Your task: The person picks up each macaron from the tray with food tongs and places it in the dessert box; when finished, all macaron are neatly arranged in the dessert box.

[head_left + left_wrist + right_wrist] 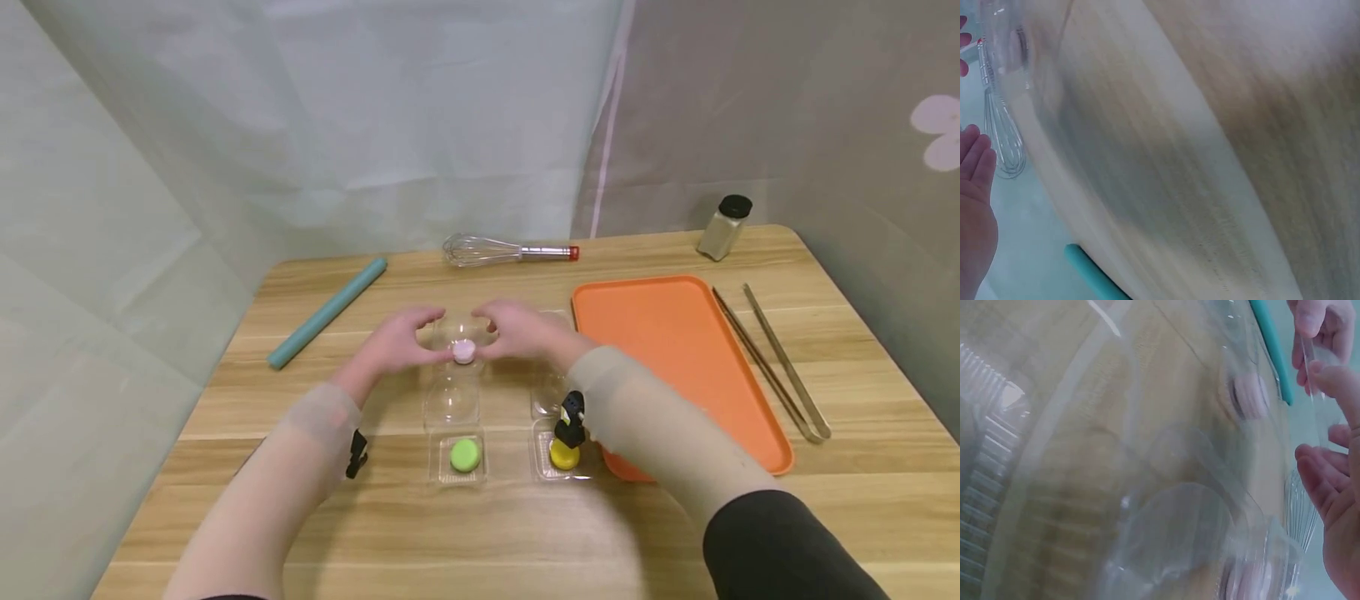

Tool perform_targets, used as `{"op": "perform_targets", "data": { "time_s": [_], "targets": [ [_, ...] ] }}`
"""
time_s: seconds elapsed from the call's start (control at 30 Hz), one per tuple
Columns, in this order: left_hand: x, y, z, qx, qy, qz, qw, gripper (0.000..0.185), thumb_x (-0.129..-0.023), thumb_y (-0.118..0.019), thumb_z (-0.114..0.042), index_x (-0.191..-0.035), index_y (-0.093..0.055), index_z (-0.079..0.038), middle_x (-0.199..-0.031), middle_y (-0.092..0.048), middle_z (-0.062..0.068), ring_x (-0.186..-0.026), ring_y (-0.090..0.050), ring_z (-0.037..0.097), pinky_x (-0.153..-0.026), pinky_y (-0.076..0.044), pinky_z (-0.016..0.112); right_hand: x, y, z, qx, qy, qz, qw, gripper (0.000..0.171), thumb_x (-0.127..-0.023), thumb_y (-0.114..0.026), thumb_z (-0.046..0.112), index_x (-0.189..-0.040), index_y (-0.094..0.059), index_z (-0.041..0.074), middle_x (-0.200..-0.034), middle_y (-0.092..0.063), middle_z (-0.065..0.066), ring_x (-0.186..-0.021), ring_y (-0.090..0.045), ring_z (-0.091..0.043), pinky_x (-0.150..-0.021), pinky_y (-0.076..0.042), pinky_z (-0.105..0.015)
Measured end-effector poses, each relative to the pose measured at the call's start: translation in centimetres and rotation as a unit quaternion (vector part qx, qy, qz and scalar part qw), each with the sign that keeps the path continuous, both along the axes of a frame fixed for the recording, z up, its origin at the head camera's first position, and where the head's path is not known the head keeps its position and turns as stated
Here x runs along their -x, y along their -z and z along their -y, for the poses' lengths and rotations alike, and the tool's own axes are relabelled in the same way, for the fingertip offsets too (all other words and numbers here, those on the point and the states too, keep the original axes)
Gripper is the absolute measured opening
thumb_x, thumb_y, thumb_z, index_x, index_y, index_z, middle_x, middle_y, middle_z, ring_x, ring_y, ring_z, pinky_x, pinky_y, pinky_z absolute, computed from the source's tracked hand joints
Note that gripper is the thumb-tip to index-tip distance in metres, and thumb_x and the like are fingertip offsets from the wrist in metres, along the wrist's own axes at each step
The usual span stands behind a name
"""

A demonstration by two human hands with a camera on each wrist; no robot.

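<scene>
My left hand (408, 337) and right hand (517, 329) face each other over a clear plastic box at the middle of the table. Between them, fingers and thumbs pinch its raised clear lid (456, 327), whose thin edge shows in the right wrist view. A pale pink macaron (464, 351) sits in that box. Nearer me, an open clear box holds a green macaron (465, 455), its lid (452, 402) folded back. To the right, a yellow macaron (564, 455) lies in another open box, partly behind the black wrist camera. A second pale pink macaron (1249, 581) shows in the right wrist view.
An orange tray (675, 358) lies at the right, metal tongs (780, 367) beside it. At the back are a whisk (510, 252) and a black-capped shaker jar (724, 228). A teal rolling pin (327, 313) lies at the left. Curtains hang behind the table.
</scene>
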State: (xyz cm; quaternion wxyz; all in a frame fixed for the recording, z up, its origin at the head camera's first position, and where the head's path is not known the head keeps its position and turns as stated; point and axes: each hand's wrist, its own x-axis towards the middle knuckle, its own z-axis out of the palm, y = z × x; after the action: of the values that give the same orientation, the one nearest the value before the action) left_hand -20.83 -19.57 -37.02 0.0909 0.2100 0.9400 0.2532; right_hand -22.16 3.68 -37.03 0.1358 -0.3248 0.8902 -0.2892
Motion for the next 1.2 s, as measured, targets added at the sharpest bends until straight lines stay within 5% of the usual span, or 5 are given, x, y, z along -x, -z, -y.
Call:
{"op": "perform_targets", "data": {
  "time_s": [0.27, 0.8, 1.2],
  "targets": [
    [0.1, 0.6, 0.2, 0.024, 0.019, 0.010, 0.9995, 0.085, -0.073, -0.077, -0.045, -0.138, -0.043, -0.002, -0.137, -0.046, 0.017, -0.126, -0.042, 0.034, -0.103, -0.031, 0.051, -0.3, 0.5, 0.7, -0.048, -0.011, -0.048, 0.998, 0.076, -0.079, -0.072, 0.042, -0.135, -0.045, -0.002, -0.135, -0.048, -0.017, -0.124, -0.045, -0.030, -0.103, -0.034, -0.041],
    [0.2, 1.2, 0.1, 0.031, 0.035, 0.037, 0.9982, 0.083, -0.072, -0.079, -0.039, -0.136, -0.045, 0.001, -0.136, -0.047, 0.019, -0.126, -0.041, 0.036, -0.105, -0.030, 0.049, -0.6, 0.9, 1.1, -0.096, -0.017, -0.049, 0.994, 0.072, -0.077, -0.073, 0.043, -0.133, -0.048, 0.003, -0.131, -0.052, -0.015, -0.120, -0.048, -0.029, -0.102, -0.036, -0.041],
    [0.4, 1.3, -0.2, 0.044, 0.017, 0.064, 0.9969, 0.082, -0.074, -0.078, -0.040, -0.138, -0.043, -0.002, -0.138, -0.045, 0.019, -0.126, -0.041, 0.035, -0.105, -0.029, 0.048, -0.5, 1.0, 1.0, -0.116, -0.013, -0.025, 0.993, 0.073, -0.080, -0.072, 0.040, -0.136, -0.045, 0.003, -0.134, -0.049, -0.016, -0.122, -0.047, -0.030, -0.104, -0.034, -0.041]
  ]
}}
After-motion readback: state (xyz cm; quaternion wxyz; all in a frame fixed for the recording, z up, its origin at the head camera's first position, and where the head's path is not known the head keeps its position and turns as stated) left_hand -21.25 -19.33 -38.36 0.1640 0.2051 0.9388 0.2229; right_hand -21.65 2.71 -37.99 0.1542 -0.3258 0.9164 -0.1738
